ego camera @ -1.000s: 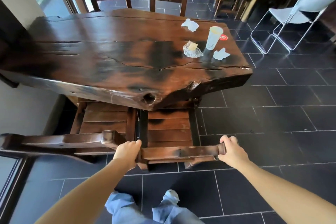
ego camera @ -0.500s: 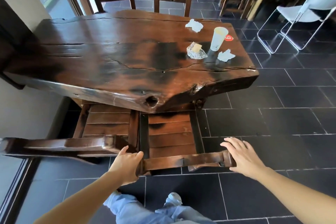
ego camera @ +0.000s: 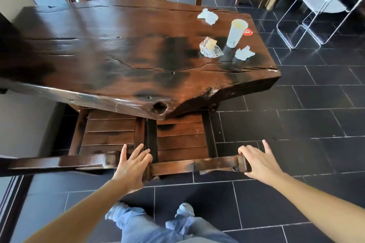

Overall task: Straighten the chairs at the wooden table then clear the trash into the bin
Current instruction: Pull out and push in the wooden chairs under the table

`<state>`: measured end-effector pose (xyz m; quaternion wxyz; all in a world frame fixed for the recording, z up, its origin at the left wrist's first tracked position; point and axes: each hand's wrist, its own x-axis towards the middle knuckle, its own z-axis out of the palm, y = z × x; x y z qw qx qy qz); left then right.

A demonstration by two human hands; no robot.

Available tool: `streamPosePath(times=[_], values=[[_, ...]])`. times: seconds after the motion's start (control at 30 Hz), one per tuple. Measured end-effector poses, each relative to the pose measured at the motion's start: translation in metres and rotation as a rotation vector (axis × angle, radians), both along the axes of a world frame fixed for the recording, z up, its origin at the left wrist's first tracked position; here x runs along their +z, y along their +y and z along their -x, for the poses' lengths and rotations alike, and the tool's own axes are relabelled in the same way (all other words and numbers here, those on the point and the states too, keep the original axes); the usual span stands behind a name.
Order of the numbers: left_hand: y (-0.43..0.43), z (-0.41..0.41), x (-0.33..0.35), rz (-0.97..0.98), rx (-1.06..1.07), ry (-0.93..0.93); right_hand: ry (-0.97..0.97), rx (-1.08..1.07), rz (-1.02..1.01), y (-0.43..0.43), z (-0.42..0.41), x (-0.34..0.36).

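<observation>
Both hands are spread, nothing wrapped. The left hand (ego camera: 132, 165) has straight fingers against the left end of the near-right chair's top rail (ego camera: 197, 164); the right hand (ego camera: 259, 163) lies with loose, splayed fingers on the rail's right end knob. The rail's long axis runs left-right between the palms, so neither hand is nearer. Its seat (ego camera: 181, 138) lies far of the grip, partly tucked under the near edge of the wooden table (ego camera: 118, 55) and looks squared, just beside the second chair (ego camera: 108, 132) on the left. The next targets are probably the trash at the table's far right: cup (ego camera: 236, 32), wrapper (ego camera: 210, 48), near napkin (ego camera: 245, 53) and far napkin (ego camera: 207, 16). All are nearer the right hand. The bin is not in view.
</observation>
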<state>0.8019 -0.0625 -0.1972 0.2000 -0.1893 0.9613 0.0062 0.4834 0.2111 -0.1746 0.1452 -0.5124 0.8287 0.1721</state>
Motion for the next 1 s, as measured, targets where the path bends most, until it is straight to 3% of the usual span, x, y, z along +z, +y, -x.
streamPosePath(times=[0.5, 0.63, 0.77, 0.9, 1.0], values=[[0.006, 0.003, 0.008, -0.096, 0.142, -0.001, -0.095, -0.231, 0.009, -0.010, -0.019, 0.007], [0.004, -0.006, 0.011, -0.119, 0.121, 0.119, -0.062, -0.110, 0.016, -0.031, -0.032, 0.016], [-0.033, -0.039, 0.018, -0.185, 0.221, 0.214, -0.259, 0.016, 0.057, -0.078, -0.076, 0.014], [-0.091, -0.091, 0.016, -0.223, 0.514, 0.021, -0.430, 0.106, 0.033, -0.140, -0.131, 0.004], [-0.121, -0.121, 0.005, -0.223, 0.512, -0.133, -0.496, 0.146, 0.022, -0.179, -0.172, 0.002]])
